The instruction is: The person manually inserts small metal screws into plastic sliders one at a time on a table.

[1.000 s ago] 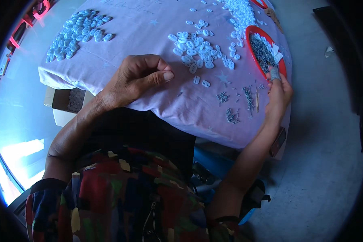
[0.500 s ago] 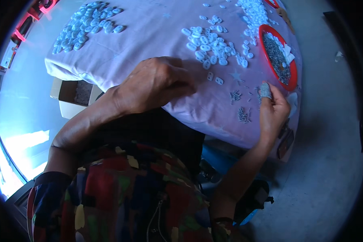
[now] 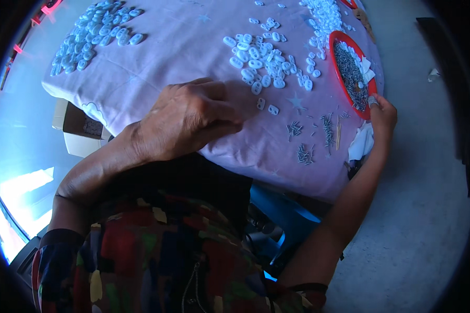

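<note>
Right of frame, my right hand (image 3: 383, 113) is at the rim of a round red plastic bowl (image 3: 336, 68) of small grey metal pins (image 3: 348, 68); centre, my left hand (image 3: 185, 121) curls over lilac star-patterned cloth (image 3: 167, 57). Whether either grips anything, I cannot tell.

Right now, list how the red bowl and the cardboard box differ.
Colour: the red bowl is bright red, the cardboard box brown and whitish.
Shape: the red bowl has a rounded rim, the cardboard box flat sides.
Place: the red bowl is on the table, the cardboard box lower, by its left side.
Shared: both are open-topped with things inside.
</note>
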The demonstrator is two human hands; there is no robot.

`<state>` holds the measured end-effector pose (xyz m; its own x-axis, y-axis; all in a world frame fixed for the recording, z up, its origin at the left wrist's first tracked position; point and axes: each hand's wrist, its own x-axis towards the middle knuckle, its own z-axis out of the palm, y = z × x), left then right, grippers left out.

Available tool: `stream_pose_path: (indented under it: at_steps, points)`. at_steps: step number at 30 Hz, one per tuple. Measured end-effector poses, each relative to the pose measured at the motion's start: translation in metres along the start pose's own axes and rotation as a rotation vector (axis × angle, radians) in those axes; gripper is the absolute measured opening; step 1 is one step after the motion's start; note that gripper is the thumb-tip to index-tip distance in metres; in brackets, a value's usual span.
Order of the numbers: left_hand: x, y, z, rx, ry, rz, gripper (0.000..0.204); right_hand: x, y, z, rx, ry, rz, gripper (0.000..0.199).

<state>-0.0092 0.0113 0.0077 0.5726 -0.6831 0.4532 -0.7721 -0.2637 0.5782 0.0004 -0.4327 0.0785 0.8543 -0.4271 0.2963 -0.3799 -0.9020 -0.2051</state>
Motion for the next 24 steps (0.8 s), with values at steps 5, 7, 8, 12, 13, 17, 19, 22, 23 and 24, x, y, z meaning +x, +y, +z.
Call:
stream_pose_path:
  at_steps: [5,7,8,12,13,17,19,22,23,24]
  points:
    - [0.006,0.007,0.004,0.063,-0.02,0.02,0.014,0.049,0.025,0.022,-0.149,-0.05,-0.099,0.035]
    - [0.007,0.006,0.008,0.02,-0.013,0.04,0.014,0.062,0.033,0.035,-0.178,-0.07,-0.098,0.035]
    - [0.008,0.003,0.009,-0.012,-0.023,0.014,0.014,0.068,0.04,0.042,-0.208,-0.084,-0.096,0.035]
    - [0.008,0.002,0.008,-0.085,-0.076,-0.067,0.012,0.078,0.057,0.057,-0.22,-0.096,-0.108,0.033]
    - [0.008,0.002,0.007,-0.086,-0.08,-0.073,0.012,0.079,0.058,0.056,-0.166,-0.134,-0.07,0.032]
    - [0.009,0.001,0.001,-0.099,-0.105,-0.117,0.013,0.077,0.021,0.034,-0.34,-0.148,-0.08,0.033]
    - [0.013,0.002,0.0,-0.117,-0.119,-0.116,0.013,0.091,0.04,0.026,-0.145,-0.087,-0.071,0.038]
    - [0.018,0.004,0.002,-0.12,-0.13,-0.123,0.012,0.103,0.051,0.023,-0.091,0.009,-0.063,0.041]
    - [0.018,0.003,0.004,-0.15,-0.108,-0.133,0.013,0.098,0.041,0.024,-0.038,-0.022,-0.048,0.042]
    - [0.017,0.002,0.003,-0.176,-0.083,-0.139,0.015,0.091,0.026,0.021,0.017,-0.049,-0.034,0.044]
